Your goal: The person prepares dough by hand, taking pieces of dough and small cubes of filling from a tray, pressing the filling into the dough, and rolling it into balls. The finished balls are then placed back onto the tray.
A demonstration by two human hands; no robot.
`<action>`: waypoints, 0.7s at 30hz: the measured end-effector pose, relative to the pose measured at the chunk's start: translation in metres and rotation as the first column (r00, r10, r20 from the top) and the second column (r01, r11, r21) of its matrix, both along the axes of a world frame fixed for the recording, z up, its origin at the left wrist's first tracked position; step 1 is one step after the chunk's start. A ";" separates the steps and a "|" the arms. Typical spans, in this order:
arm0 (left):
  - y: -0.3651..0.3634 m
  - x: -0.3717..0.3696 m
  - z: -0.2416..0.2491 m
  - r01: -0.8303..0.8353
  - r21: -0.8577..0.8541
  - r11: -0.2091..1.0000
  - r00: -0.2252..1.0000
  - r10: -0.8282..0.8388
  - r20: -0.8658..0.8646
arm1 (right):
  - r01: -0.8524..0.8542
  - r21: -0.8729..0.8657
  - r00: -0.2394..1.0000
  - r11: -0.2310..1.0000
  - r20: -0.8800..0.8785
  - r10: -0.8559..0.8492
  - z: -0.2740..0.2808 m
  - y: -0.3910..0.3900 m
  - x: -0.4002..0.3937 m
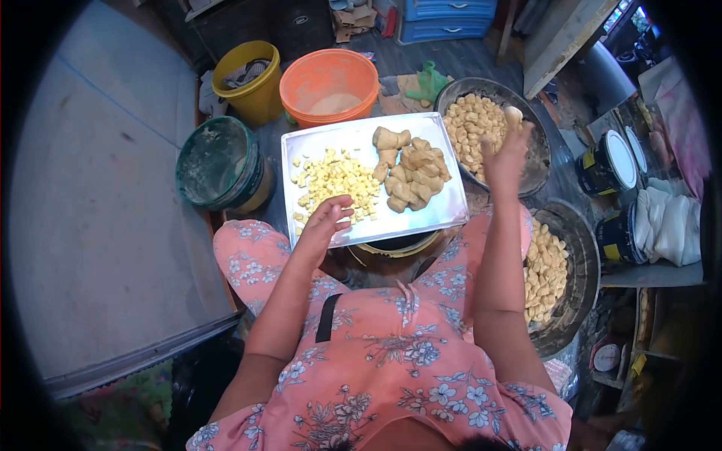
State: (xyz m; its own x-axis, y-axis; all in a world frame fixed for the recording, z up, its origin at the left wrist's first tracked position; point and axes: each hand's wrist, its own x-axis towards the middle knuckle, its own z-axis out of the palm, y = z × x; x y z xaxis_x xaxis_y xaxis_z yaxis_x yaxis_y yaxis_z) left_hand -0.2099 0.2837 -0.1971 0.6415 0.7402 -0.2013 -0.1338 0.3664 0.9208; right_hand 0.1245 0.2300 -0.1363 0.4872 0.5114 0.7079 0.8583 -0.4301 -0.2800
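Note:
My left hand hovers at the near edge of a shiny metal tray, its fingers loosely bent and apart, with nothing visible in them. Beside it, small pale yellow cubes are scattered over the tray's left half. Brown dough lumps lie heaped on the right half. Over the upper dark basin my right hand is stretched out, slightly blurred. A pale dough piece shows at its fingertips. Below the hand, many small dough pieces fill much of that basin.
A second dark basin with dough pieces sits by my right leg. Behind the tray stand an orange tub and a yellow bucket. A green bucket is at left. Lidded buckets stand at right.

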 end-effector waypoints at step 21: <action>0.007 0.020 -0.005 -0.061 0.024 0.998 0.998 0.062 -0.032 | -0.299 0.750 0.037 0.590 -0.609 0.793 -0.065 0.029 -0.096</action>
State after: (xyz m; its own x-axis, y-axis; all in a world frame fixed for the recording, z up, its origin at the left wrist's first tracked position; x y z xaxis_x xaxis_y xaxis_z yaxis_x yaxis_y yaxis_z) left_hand -0.1902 0.2911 -0.2020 0.5877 0.7829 -0.2041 -0.1249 0.3370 0.9332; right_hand 0.0284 0.2586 -0.2010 0.5401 0.7970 0.2703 -0.1064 0.3833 -0.9175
